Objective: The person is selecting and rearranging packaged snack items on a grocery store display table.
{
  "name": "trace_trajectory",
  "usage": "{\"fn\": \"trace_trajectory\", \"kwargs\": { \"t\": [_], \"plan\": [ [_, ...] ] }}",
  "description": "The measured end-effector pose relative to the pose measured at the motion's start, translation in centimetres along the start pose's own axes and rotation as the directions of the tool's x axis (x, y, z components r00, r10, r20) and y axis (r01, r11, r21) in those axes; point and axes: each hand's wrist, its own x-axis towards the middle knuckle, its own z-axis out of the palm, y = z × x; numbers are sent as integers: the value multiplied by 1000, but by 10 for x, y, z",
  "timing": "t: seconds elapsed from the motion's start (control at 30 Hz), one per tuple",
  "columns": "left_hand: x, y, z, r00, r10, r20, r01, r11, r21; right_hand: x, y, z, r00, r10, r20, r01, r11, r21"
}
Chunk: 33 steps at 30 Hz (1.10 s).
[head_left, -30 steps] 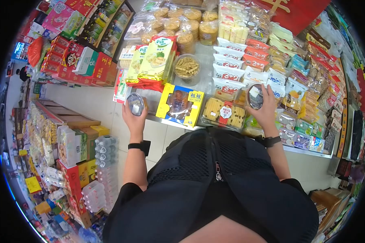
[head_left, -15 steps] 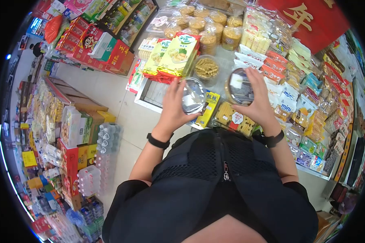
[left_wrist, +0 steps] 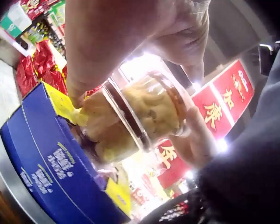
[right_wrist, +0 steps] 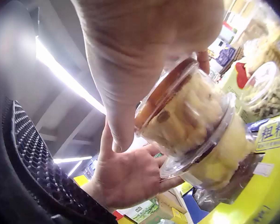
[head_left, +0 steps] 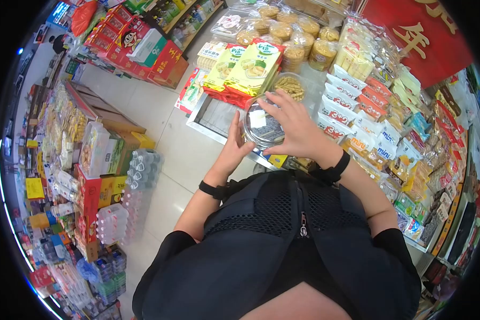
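The label [head_left: 258, 119] on the tub [head_left: 266, 133] is too small to read (yellow box [head_left: 277, 159] mostly hidden beneath).

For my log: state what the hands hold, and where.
Two stacked biscuit tubs: right hand grips the top, left hand grips the side.

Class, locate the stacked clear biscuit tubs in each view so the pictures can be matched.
Head: clear biscuit tubs upper centre, under the right hand.
Left wrist: tubs centre, in the left hand.
Right wrist: tubs centre right.
Shared landmark: the yellow box by them.
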Motion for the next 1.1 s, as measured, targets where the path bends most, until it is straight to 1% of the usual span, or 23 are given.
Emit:
{"fn": "trace_trajectory", "kwargs": {
  "t": [0.03, 0.07, 0.1, 0.17, 0.2, 0.27, 0.3, 0.33, 0.37, 0.4, 0.47, 0.5, 0.57, 0.6, 0.67, 0.77, 0.8, 0.83, 0.87, 0.9, 0.97, 1.03, 1.1],
  "plan": [
    [0, 1, 2, 997, -70, -34, 63, 981, -182, 4, -1, 2, 1000, -4, 23, 4, 1000, -7],
    [1, -1, 2, 998, -36, -53, 31, 994, -103, 7, -2, 3, 999, -8, 46, 9, 1000, -14],
    [4, 0, 4, 998, -32, -63, 25, 994, -106, 9, -3, 4, 998, -17, 53, 18, 1000, -14],
    [8, 5, 7, 972, -158, -171, 155, 987, -31, 8, -5, 4, 999, -11, 45, 9, 999, 44],
    [10, 5, 6, 972, -153, -181, 149, 988, -36, 5, 0, 6, 998, -21, 53, 19, 999, 43],
    [12, 4, 5, 962, -230, -145, 213, 969, -121, -9, 18, 10, 971, 204, -122, -179, 966, 186],
    [11, 10, 6, 962, -226, -154, 207, 970, -128, -15, 23, 6, 974, 195, -114, -172, 968, 185],
    [9, 21, 8, 945, -307, -111, 291, 946, -141, -22, 26, 3, 885, 463, 56, -441, 792, 423],
    [8, 29, 10, 920, -387, -65, 374, 915, -149, -26, 26, 1, 716, 639, 282, -660, 489, 571],
    [7, 32, 11, 920, -385, -68, 372, 916, -151, -29, 25, 0, 717, 636, 283, -660, 490, 570],
    [5, 35, 16, 891, -442, -101, 425, 891, -158, -33, 24, -1, 661, 509, 552, -723, 234, 650],
    [5, 35, 17, 892, -441, -101, 423, 892, -159, -33, 24, 1, 662, 508, 551, -722, 236, 650],
    [3, 37, 16, 931, -361, -55, 330, 895, -300, -32, 22, 7, 698, 497, 516, -680, 234, 694],
    [1, 40, 17, 932, -358, -56, 327, 897, -297, -29, 18, 9, 701, 496, 513, -677, 237, 697],
    [-2, 49, 17, 946, -307, -107, 255, 906, -339, -23, 8, 9, 788, 446, 424, -566, 254, 784],
    [-8, 60, 7, 967, -245, -74, 202, 908, -367, -13, 2, 9, 826, 386, 411, -538, 318, 781],
    [-11, 62, 4, 955, -262, -135, 193, 903, -384, -10, -1, 7, 828, 382, 411, -536, 320, 782],
    [-14, 59, -4, 956, -259, -140, 189, 904, -383, -6, -3, 4, 842, 321, 434, -529, 331, 781],
    [-17, 53, -15, 963, -255, -90, 182, 858, -480, -2, -5, 4, 852, 257, 456, -522, 343, 781],
    [-20, 53, -23, 969, -245, -41, 179, 801, -571, 1, -6, 6, 854, 252, 456, -519, 344, 782],
    [-30, 55, -34, 962, -263, -66, 176, 790, -587, 4, -5, 14, 880, 107, 463, -475, 234, 848],
    [-38, 54, -49, 974, -207, -93, 106, 779, -618, -1, 4, 26, 879, 96, 467, -476, 228, 849],
    [-42, 41, -76, 968, -220, -117, 101, 776, -623, -4, 5, 28, 885, 158, 438, -465, 246, 851]
  ]
}}
